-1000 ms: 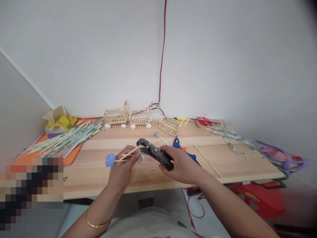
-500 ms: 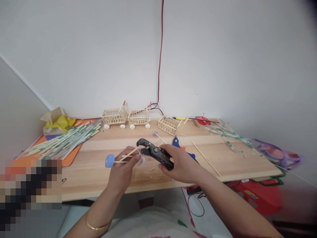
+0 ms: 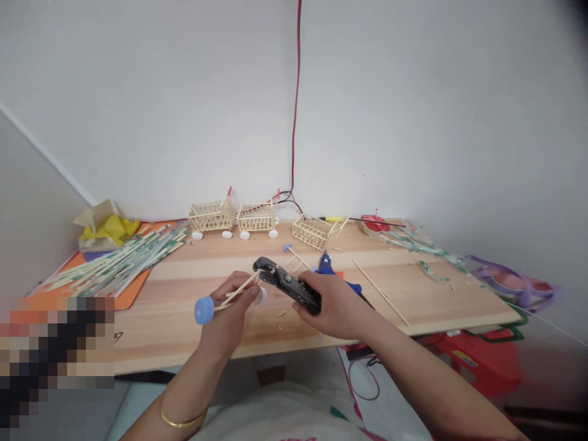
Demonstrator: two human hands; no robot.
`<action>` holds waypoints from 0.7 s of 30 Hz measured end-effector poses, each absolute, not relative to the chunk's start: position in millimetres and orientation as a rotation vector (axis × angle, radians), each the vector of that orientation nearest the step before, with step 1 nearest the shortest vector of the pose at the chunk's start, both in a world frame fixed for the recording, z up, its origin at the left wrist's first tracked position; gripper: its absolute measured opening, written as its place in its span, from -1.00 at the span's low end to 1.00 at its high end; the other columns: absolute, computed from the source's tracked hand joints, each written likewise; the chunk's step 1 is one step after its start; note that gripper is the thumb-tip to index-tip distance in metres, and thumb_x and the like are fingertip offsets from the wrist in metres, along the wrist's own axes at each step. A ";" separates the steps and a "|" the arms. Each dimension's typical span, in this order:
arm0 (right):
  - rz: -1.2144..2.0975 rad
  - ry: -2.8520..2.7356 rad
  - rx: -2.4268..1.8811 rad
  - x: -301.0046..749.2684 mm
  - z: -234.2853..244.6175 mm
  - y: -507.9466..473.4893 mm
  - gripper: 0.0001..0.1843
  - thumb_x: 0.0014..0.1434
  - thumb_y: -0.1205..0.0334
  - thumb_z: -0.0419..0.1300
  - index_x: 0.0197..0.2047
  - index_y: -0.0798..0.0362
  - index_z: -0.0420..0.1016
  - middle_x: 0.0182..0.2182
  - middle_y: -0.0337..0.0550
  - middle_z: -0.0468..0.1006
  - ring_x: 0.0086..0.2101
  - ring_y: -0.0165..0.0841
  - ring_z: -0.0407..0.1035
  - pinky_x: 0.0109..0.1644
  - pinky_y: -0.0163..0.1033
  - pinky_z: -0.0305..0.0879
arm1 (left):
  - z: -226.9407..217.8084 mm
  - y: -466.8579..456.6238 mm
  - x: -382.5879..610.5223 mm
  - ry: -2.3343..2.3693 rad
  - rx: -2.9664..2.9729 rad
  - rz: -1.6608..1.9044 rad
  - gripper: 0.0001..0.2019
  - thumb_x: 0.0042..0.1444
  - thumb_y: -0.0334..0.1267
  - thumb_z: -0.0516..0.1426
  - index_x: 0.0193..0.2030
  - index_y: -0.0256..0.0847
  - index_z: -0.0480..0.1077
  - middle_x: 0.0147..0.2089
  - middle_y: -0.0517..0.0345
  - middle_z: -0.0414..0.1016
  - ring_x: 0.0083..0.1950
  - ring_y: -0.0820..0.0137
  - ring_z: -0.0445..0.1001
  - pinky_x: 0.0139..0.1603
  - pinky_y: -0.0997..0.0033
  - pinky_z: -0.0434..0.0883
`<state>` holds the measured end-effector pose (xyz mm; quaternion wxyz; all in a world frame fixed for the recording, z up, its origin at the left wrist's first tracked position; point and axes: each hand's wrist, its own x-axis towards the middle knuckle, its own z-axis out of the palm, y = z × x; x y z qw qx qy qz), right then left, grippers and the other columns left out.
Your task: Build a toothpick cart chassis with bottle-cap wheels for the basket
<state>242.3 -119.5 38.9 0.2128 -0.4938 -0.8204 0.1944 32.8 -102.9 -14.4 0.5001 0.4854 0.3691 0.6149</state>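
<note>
My left hand [image 3: 228, 309] pinches a thin wooden stick axle [image 3: 232, 297] that carries a blue bottle cap [image 3: 203, 310] on its left end and a clear cap near my fingers. My right hand [image 3: 331, 304] is closed round the handles of black pliers [image 3: 287, 283], whose jaws meet the sticks just right of my left fingers. Both hands hover over the front of the wooden board [image 3: 193, 288].
Three small stick carts [image 3: 211, 216] stand along the back, the right one tipped. A pile of sticks [image 3: 119, 260] lies left on orange paper. A blue glue gun [image 3: 328, 266], a long skewer [image 3: 380, 291] and plastic wrappers [image 3: 422, 251] lie right.
The blue cap end of the axle has dipped a little lower and left. The pliers and my right hand have stayed nearly in place.
</note>
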 end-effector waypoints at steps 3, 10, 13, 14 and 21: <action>0.516 -2.301 -1.388 240.5 37.4 -119.0 -0.75 0.08 0.25 0.14 -0.13 0.00 0.40 -0.28 -0.18 0.56 -0.30 -0.31 0.44 -0.26 -0.31 0.17 | -16.9 -103.7 31.8 0.943 1.262 1.541 -0.98 0.02 -0.33 0.26 -0.40 -0.20 0.52 -0.35 0.16 0.39 -0.27 0.41 0.34 -0.25 0.44 0.25; 0.428 -2.376 -1.459 237.8 28.2 -114.9 -0.73 0.15 0.15 0.10 -0.09 0.02 0.39 -0.28 -0.11 0.56 -0.30 -0.26 0.44 -0.31 -0.29 0.11 | -19.0 -104.3 28.9 1.025 1.422 1.589 -0.97 0.05 -0.33 0.24 -0.35 -0.15 0.53 -0.30 0.15 0.41 -0.20 0.37 0.37 -0.21 0.41 0.25; 0.406 -2.391 -1.519 235.9 26.2 -113.2 -0.75 0.15 0.09 0.10 -0.17 0.06 0.39 -0.32 -0.07 0.55 -0.33 -0.25 0.43 -0.34 -0.28 0.07 | -21.5 -102.7 28.6 1.027 1.441 1.588 -0.97 0.06 -0.34 0.23 -0.36 -0.16 0.52 -0.32 0.16 0.39 -0.23 0.38 0.36 -0.21 0.41 0.24; 0.406 -2.395 -1.529 235.0 26.1 -112.8 -0.76 0.15 0.09 0.09 -0.20 0.07 0.38 -0.33 -0.06 0.55 -0.33 -0.25 0.43 -0.34 -0.27 0.07 | -22.1 -102.3 28.6 1.028 1.452 1.591 -0.97 0.06 -0.34 0.23 -0.36 -0.16 0.51 -0.33 0.17 0.38 -0.24 0.38 0.35 -0.21 0.40 0.24; 0.404 -2.399 -1.597 231.0 23.6 -112.2 -0.73 0.16 0.05 0.09 -0.23 0.09 0.36 -0.35 -0.05 0.53 -0.36 -0.28 0.41 -0.39 -0.28 0.00 | -23.0 -100.5 27.1 1.060 1.549 1.613 -0.97 0.08 -0.33 0.21 -0.35 -0.17 0.50 -0.32 0.15 0.39 -0.22 0.37 0.36 -0.17 0.39 0.26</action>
